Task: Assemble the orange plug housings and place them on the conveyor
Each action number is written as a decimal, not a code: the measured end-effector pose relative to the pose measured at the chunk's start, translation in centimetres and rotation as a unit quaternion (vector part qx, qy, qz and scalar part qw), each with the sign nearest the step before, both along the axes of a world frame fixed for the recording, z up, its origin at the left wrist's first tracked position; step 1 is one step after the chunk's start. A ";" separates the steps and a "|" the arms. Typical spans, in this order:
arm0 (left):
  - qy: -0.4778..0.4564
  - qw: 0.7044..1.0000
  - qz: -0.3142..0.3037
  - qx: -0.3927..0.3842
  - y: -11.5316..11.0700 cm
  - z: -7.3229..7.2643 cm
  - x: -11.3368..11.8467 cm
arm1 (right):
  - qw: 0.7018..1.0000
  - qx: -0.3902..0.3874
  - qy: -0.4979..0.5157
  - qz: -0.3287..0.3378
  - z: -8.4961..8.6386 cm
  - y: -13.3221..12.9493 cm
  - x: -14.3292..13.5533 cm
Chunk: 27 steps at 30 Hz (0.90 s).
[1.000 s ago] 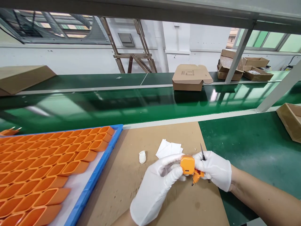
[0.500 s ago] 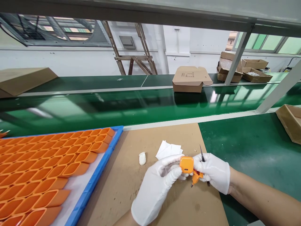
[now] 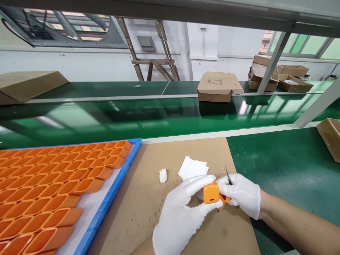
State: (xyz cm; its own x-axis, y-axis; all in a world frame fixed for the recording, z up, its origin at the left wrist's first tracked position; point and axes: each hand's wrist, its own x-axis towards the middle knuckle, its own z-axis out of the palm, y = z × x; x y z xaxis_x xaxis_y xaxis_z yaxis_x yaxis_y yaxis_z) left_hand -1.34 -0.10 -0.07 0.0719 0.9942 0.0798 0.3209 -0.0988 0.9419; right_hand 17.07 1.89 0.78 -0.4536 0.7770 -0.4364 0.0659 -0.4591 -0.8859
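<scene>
My left hand (image 3: 183, 209), in a white glove, pinches an orange charger block (image 3: 211, 193) between thumb and fingers. The face with a small dark port slot points toward me. My gloved right hand (image 3: 240, 194) is closed beside it, with a slim dark pointed tool (image 3: 227, 175) sticking up from its fingers; its exact kind is unclear. A smaller orange piece (image 3: 224, 202) with a dark tip sits between the block and my right fingers, partly hidden. White paper pieces (image 3: 192, 168) and a small white wad (image 3: 163, 175) lie on the cardboard behind my hands.
A blue-edged tray (image 3: 106, 203) with rows of orange sleeves (image 3: 57, 202) stands at left. Brown cardboard (image 3: 148, 198) covers the bench beneath my hands. Beyond runs a green belt (image 3: 159, 118); cardboard boxes (image 3: 216, 88) stand behind it. Another box (image 3: 330, 136) is at far right.
My left fingers have spread around the charger block, the index finger now over its top and the thumb below. The block has dropped slightly and the smaller orange piece is more hidden.
</scene>
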 end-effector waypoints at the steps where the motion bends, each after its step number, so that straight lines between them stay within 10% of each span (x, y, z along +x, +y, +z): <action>1: -0.001 1.000 0.000 0.002 0.1 0.0 0.0 | 1.000 -0.001 -0.005 0.005 0.0 0.0 0.0; 27: -0.060 0.998 -0.017 0.024 -0.2 0.6 0.1 | 0.992 0.107 0.053 0.043 -0.1 0.0 0.2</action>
State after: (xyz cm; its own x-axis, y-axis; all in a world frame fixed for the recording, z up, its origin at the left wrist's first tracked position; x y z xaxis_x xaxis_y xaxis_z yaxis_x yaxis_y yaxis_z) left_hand -1.22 -0.32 0.56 0.0922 0.9863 0.1367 0.2013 -0.1529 0.9675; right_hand 17.31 1.94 0.71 -0.5568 0.8032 -0.2118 -0.0028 -0.2567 -0.9665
